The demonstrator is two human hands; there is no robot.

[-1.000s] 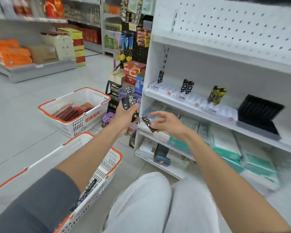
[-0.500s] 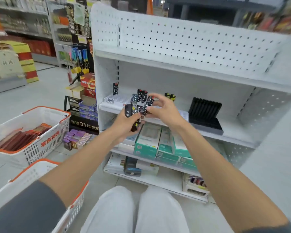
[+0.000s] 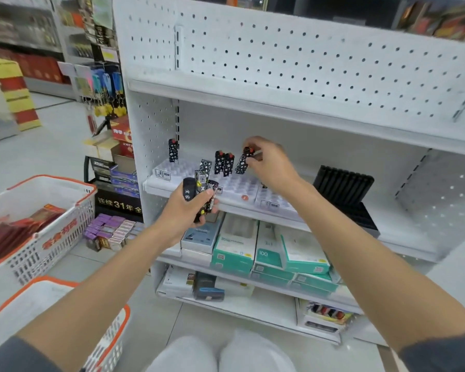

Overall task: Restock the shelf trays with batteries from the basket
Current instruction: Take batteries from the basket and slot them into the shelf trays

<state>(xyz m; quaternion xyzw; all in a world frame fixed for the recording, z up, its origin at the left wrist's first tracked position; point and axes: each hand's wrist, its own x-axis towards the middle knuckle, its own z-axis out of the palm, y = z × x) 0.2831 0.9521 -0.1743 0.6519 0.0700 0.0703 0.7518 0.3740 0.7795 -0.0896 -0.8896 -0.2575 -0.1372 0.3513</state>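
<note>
While left hand (image 3: 183, 212) grips slim patterned batteries (image 3: 202, 175), right hand (image 3: 270, 166) pinches one.

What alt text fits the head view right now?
The right hand pinches a black patterned battery, tilted, above the white shelf tray, beside two batteries standing in it. The left hand grips a bundle of batteries in front of the shelf.

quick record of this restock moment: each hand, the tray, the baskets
left hand: grips a bundle of batteries in front of the shelf
right hand: pinches one battery, tilted, over the white tray
in tray: standing pair; single battery at far left
floor, left: near basket; far basket holding red packs
</note>
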